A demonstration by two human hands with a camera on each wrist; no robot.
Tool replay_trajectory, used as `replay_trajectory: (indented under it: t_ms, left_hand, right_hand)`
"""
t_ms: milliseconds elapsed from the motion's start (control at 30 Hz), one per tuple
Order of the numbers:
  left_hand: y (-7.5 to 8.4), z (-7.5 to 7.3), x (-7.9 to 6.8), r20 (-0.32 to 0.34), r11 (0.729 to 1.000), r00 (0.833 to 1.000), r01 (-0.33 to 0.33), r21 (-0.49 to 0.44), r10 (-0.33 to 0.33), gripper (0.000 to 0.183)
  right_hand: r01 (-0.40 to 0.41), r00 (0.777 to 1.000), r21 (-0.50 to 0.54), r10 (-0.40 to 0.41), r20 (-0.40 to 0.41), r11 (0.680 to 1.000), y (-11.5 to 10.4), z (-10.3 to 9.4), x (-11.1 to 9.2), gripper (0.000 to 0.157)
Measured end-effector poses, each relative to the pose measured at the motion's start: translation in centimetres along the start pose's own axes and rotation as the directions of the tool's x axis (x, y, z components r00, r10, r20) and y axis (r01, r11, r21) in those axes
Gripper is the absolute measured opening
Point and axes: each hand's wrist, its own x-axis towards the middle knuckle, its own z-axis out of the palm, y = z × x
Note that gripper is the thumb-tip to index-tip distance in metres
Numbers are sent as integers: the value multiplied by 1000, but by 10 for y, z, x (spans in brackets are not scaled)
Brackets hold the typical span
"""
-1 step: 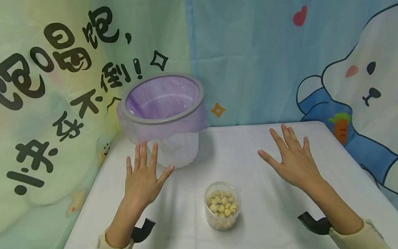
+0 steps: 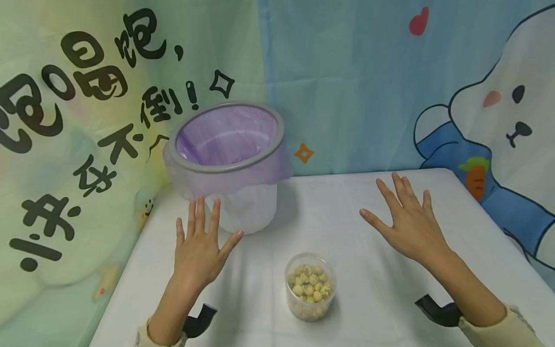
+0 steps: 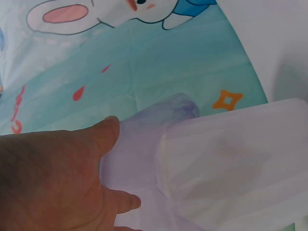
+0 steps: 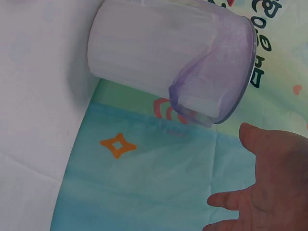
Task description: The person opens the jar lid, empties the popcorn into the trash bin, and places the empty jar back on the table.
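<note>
Holding the left grip (image 2: 198, 251) released, with fingers (image 2: 214, 219) spread, near a white bin (image 2: 249, 208) with a purple liner (image 2: 230, 137) folded out under a grey rim (image 2: 225, 168). Holding the right grip (image 2: 412, 231) released too — splayed, well apart from the bin. Facing, between both and lower in the head view, an upright clear tub (image 2: 309, 312) of pale yellow balls (image 2: 310, 285) on the white-covered bench (image 2: 338, 212) — with a printed curtain (image 2: 347, 96) behind.

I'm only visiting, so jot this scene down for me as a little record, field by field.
Left hand: fingers spread, holding nothing
Right hand: fingers spread, holding nothing
Tub: clear, upright, on the table
Tub contents: yellow balls
Bin: white, grey-rimmed, upright, beyond the tub
Bin lining: purple bag, folded over the rim
Backdrop: printed cloth
</note>
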Motion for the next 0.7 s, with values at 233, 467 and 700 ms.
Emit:
replay_trajectory:
  t_ms: [233, 467, 700]
  left_hand:
    - [-1, 0, 0, 5, 1000, 1000, -12, -14, 12, 81]
    - [2, 2, -4, -60, 990, 996, -72, -119, 65, 77]
    - [7, 29, -17, -158, 862, 975, -211, -461, 154, 77]
  right_hand:
    - [7, 1000, 6, -7, -7, 1000, 0, 1, -2, 78]
    - [63, 994, 114, -52, -97, 991, -10, 6, -1, 70]
    - [182, 976, 455, -103, -192, 872, -25, 33, -10, 52]
